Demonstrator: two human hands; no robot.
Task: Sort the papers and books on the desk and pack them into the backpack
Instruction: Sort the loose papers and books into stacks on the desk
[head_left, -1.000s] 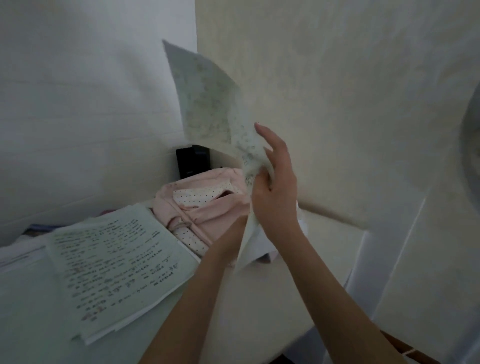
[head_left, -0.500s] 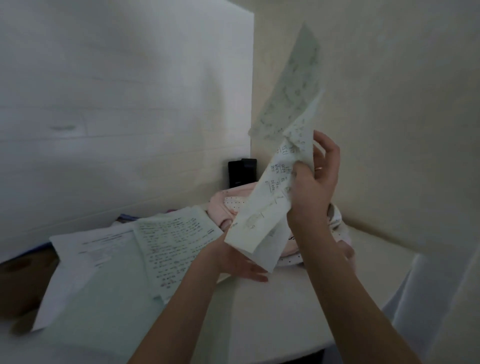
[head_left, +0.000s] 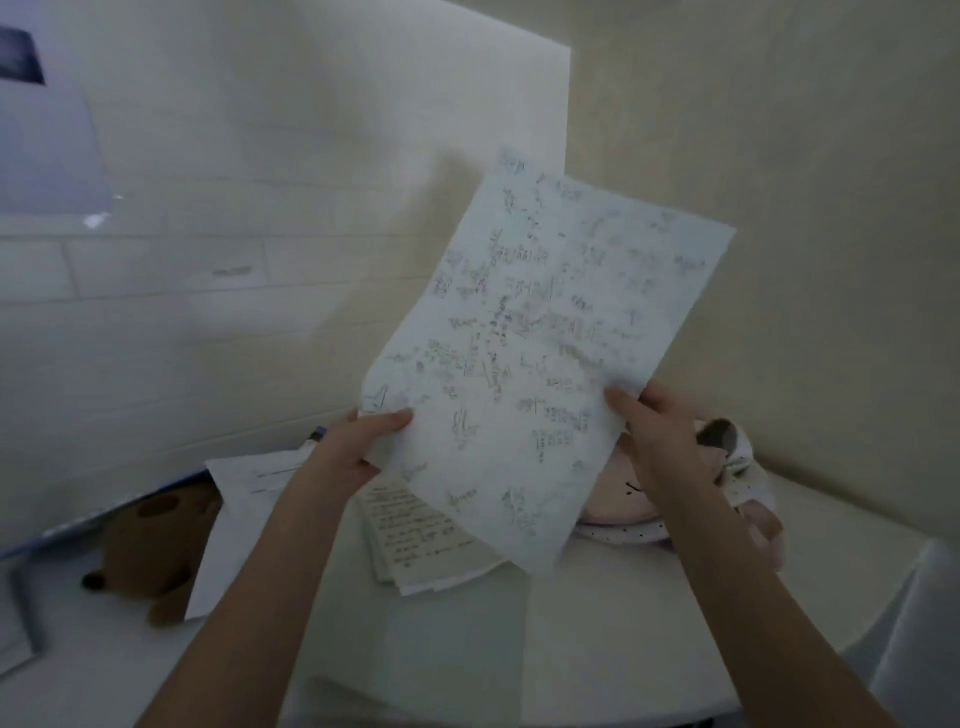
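A brown plush toy (head_left: 150, 551) lies on the white desk (head_left: 623, 623), toward its left part and near the wall. The wall (head_left: 260, 208) behind the desk is white with a brick-like pattern. A pale sheet with a dark patch (head_left: 36, 130) hangs on that wall, high above the plush toy. To the right of the desk, a cream wall (head_left: 805, 156) meets the patterned wall at a corner.

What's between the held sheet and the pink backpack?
Nothing visible. Both hands, left and right, pinch the sheet in the air; its lower right part hangs in front of the backpack. The stack of papers lies left of the bag. The bag's opening can't be made out.
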